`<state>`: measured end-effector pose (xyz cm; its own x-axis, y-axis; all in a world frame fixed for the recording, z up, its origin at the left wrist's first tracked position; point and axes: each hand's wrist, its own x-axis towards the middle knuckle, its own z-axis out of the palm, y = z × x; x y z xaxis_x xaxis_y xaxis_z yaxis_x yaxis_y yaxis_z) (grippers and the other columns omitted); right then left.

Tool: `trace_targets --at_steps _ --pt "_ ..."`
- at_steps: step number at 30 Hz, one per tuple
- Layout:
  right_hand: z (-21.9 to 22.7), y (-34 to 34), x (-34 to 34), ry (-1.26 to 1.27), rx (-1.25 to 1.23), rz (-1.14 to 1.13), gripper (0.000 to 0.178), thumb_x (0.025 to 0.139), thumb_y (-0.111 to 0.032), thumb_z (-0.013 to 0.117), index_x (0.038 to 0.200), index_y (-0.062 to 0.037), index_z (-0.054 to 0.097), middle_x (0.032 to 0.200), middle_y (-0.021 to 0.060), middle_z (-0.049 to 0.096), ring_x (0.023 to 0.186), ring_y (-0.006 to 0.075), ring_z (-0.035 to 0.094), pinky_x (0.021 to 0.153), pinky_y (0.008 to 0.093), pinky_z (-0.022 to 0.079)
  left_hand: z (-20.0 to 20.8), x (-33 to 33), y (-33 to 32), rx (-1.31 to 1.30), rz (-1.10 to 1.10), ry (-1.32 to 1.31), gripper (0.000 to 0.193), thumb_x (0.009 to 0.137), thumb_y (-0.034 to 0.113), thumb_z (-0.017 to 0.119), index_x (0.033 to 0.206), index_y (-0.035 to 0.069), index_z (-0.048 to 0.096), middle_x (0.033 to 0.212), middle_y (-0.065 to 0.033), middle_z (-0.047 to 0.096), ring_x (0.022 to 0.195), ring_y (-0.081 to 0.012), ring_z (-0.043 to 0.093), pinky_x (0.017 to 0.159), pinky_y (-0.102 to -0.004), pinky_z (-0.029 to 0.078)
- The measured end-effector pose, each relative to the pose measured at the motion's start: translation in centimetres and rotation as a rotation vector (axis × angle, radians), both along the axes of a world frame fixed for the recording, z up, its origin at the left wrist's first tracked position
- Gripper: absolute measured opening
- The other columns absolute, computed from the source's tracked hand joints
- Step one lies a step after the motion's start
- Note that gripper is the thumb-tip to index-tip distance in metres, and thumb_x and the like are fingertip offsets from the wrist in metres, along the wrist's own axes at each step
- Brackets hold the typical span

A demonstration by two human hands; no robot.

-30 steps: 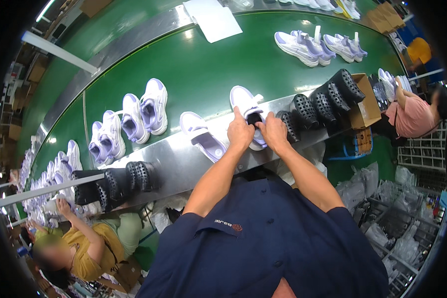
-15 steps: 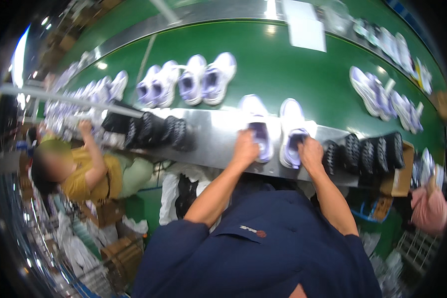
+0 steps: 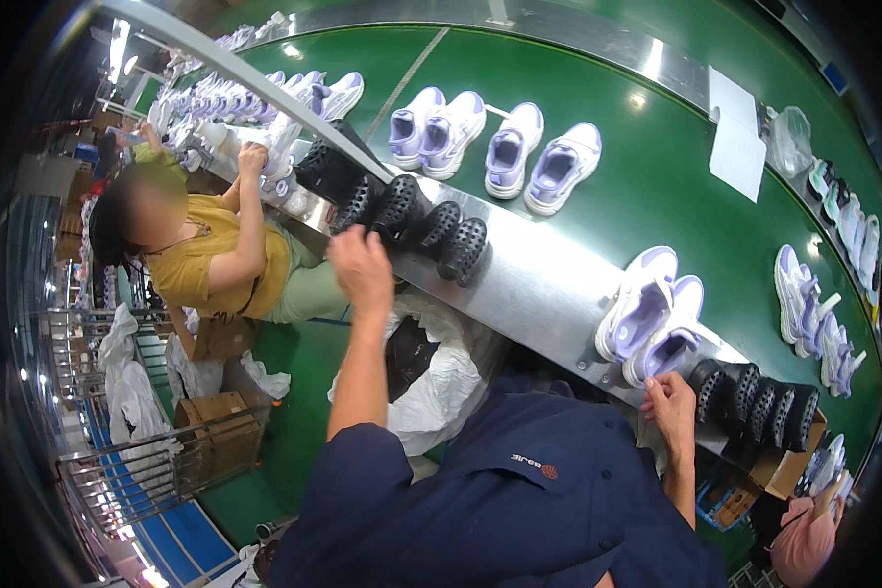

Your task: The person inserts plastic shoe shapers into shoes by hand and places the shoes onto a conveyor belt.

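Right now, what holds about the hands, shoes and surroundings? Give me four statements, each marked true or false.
1. The right hand is at the heel of a white-and-lavender shoe. True.
2. The left hand is inside a shoe. False: it is beside black perforated forms.
3. The nearer co-worker at the left wears pink. False: the top is yellow.
4. White paper lies partly over the green surface. True.

A pair of white-and-lavender shoes (image 3: 647, 314) sits side by side on the metal ledge (image 3: 539, 279), toes pointing away from its near edge, openings upward. Perforated black forms (image 3: 399, 204) are closely grouped farther left along the same ledge.
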<state>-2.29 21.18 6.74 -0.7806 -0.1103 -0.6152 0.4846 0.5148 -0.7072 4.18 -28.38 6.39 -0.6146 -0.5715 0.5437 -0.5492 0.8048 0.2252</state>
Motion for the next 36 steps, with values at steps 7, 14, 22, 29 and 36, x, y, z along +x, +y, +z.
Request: trace_targets --at_steps 7,14,22,29,36 --pt "0.5 -7.3 -1.3 0.029 -0.069 0.223 0.022 0.093 -0.019 0.066 0.096 0.0027 0.064 0.073 0.0053 0.064 0.062 0.0109 0.061 0.053 0.0253 0.048 -2.8 2.5 -11.3 0.125 0.15 -0.183 0.051 0.076 0.029 0.081 0.112 -0.001 0.063 0.107 -0.0169 0.063 0.103 -0.0392 0.056 0.09 -0.0466 0.046" --pt "2.0 -11.5 -1.7 0.033 -0.376 0.042 0.038 0.095 -0.023 0.065 0.12 0.0025 0.053 0.105 0.0098 0.064 0.092 0.0145 0.064 0.073 0.0274 0.053 6.3 2.3 5.5 0.033 -0.238 0.036 0.047 0.072 0.021 0.083 0.108 -0.003 0.065 0.106 -0.0179 0.064 0.097 -0.036 0.058 0.085 -0.0448 0.048" --pt "3.7 -9.5 -2.5 -0.293 -0.719 -0.229 0.049 0.09 -0.023 0.068 0.13 -0.0029 0.049 0.117 0.0087 0.061 0.102 0.0192 0.063 0.085 0.034 0.053 3.1 -4.4 20.5 0.656 -0.965 0.054 0.072 0.073 0.039 0.082 0.123 -0.006 0.057 0.126 -0.0236 0.052 0.114 -0.0377 0.052 0.096 -0.0455 0.045" --pt "5.9 -5.8 -0.4 0.183 0.117 0.428 0.073 0.085 -0.047 0.069 0.13 0.0066 0.049 0.087 0.0191 0.068 0.085 0.0331 0.069 0.077 0.0403 0.052 -0.8 -9.4 24.5 1.781 -0.912 -0.168 0.022 0.087 0.005 0.065 0.107 -0.002 0.069 0.091 -0.008 0.068 0.083 -0.0134 0.064 0.077 -0.0268 0.053" --pt "6.6 -2.7 2.7 0.465 0.407 0.485 0.061 0.087 -0.053 0.064 0.098 0.006 0.059 0.079 0.0262 0.066 0.076 0.0444 0.066 0.07 0.0512 0.051 -2.1 -9.2 29.7 1.729 -0.719 -0.077 0.011 0.088 0.001 0.063 0.098 -0.002 0.067 0.086 -0.0052 0.067 0.075 -0.0116 0.065 0.069 -0.0258 0.052"
